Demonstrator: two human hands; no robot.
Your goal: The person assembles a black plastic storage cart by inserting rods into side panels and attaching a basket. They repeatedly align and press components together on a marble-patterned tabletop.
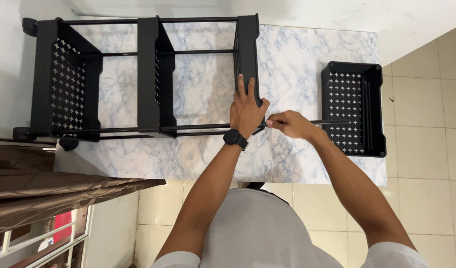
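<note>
Head view: rod [332, 121] between right-hand fingers [276, 120].

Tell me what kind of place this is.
Probably a room in a home. A marble-patterned table stands on a cream tiled floor by a white wall, with a brown curtain and window bars at the left. The hands are at a black plastic rack.

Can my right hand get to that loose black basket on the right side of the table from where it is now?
Probably yes. The right hand pinches a thin black rod that already runs over the loose basket, and only bare marble table lies between them.
</note>
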